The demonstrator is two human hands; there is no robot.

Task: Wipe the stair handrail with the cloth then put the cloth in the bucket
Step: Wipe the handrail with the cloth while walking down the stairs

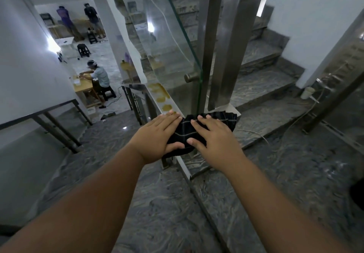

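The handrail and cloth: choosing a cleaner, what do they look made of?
Handrail: looks like brushed stainless steel, grey and reflective, with yellowish smears on top. Cloth: a soft woven fabric, dark with pale check lines, creasing under both hands; fibre unclear.

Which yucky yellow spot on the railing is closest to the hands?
The small round yellow stain, lowest on the handrail, just above the left hand fingertips. The bigger stains sit farther up.

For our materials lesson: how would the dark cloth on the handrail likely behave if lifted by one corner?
The cloth would probably hang limp: it already sags over the handrail edge. It is likely light, being thin and folded under the left hand and right hand. It may slide easily on the shiny rail.
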